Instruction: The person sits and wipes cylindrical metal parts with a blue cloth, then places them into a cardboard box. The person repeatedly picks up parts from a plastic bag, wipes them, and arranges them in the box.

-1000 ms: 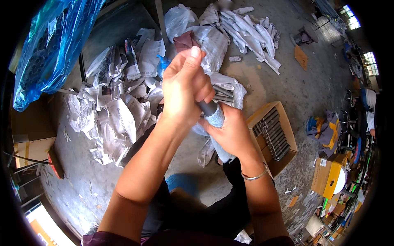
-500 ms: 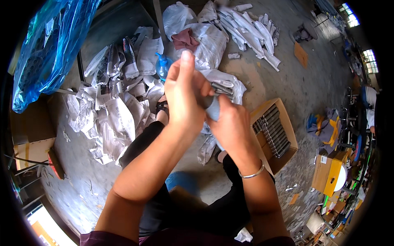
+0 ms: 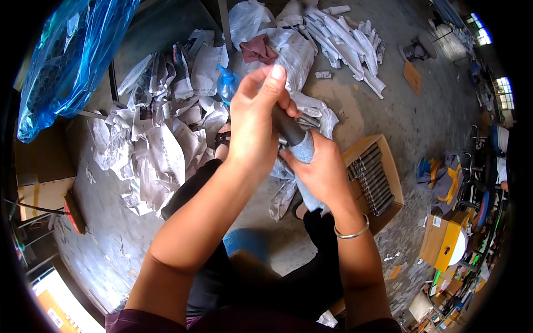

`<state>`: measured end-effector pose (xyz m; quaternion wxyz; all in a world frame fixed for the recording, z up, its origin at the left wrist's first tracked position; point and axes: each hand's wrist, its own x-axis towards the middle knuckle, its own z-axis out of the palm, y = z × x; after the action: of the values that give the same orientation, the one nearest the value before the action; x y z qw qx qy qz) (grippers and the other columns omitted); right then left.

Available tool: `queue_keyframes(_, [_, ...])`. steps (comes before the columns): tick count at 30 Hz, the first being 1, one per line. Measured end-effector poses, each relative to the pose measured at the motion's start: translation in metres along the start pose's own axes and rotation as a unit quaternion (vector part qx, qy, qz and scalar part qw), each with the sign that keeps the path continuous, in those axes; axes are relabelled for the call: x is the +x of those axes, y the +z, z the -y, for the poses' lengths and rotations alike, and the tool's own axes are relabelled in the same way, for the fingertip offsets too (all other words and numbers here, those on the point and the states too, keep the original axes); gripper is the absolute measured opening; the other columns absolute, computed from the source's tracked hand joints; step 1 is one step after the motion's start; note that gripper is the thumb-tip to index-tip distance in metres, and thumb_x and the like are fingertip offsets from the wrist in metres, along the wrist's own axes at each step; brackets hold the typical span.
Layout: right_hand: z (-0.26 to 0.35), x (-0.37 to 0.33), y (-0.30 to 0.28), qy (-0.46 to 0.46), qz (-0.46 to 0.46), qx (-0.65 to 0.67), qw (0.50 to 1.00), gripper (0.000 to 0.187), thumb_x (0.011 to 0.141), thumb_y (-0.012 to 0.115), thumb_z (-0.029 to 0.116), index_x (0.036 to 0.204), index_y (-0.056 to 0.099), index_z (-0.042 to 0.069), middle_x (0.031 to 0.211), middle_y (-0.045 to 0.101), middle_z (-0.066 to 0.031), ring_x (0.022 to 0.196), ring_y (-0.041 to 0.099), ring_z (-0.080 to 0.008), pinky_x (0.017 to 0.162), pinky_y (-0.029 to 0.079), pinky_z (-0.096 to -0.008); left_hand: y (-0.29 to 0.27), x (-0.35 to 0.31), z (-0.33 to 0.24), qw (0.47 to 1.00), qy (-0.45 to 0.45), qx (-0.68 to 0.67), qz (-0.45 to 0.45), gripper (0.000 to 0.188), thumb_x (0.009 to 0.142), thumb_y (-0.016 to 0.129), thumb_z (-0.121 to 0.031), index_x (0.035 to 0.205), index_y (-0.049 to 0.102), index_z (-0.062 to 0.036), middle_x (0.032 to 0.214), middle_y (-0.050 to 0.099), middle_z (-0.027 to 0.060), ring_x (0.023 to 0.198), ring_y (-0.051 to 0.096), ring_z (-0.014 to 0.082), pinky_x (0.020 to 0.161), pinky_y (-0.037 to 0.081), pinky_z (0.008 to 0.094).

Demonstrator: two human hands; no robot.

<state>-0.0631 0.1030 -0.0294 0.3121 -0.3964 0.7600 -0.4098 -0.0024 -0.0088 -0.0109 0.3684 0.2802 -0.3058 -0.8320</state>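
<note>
A dark grey cylindrical rod (image 3: 288,125) slants between my hands in the middle of the view. My left hand (image 3: 256,114) is wrapped round its upper part, the thumb pointing up. Lower down, my right hand (image 3: 320,169) grips a light blue-grey cloth (image 3: 302,149) that is wrapped about the rod's near end. The rest of the cloth hangs below that hand. Just beyond, a plastic bag (image 3: 316,111) with metallic rods in it lies partly hidden by my hands. A blue pump bottle (image 3: 227,86) stands past my left hand.
Crumpled newspaper sheets (image 3: 161,150) cover the floor at left. At right, a cardboard box (image 3: 395,175) holds several dark rods in rows. Paper-wrapped rolls (image 3: 350,41) lie at the far side, beside white plastic bags (image 3: 294,53) and a maroon cloth (image 3: 258,49). Blue plastic wrap (image 3: 78,61) hangs upper left.
My right hand with the cloth has slid down and right along the rod, baring its dark middle. My left hand has shifted slightly right.
</note>
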Motion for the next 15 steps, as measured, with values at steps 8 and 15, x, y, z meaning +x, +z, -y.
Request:
queue_keyframes(8, [-0.002,-0.004,0.003,-0.022,0.079,0.129,0.988,0.024,0.075,0.073,0.016,0.082,0.056,0.001,0.064,0.058,-0.0054,0.058,0.058,-0.0174,0.056,0.046,-0.0311,-0.009,0.0,-0.017,0.994,-0.047,-0.03,0.096,0.039,0.096,0.047,-0.038,0.112,0.053,-0.0036,0.049,0.022,-0.007,0.039,0.022,0.0054,0.04,0.026,0.0235])
queue_keyframes(15, [0.003,-0.024,-0.016,0.16,0.313,0.483,0.802,0.026,0.076,0.072,0.027,0.08,0.055,0.008,0.07,0.054,0.0006,0.061,0.049,-0.0068,0.056,0.038,-0.0211,-0.022,0.009,-0.014,0.928,-0.053,-0.206,0.305,0.06,0.091,0.047,-0.053,0.124,0.043,-0.0025,0.052,0.032,-0.0046,0.043,0.034,0.0083,0.044,0.035,0.0248])
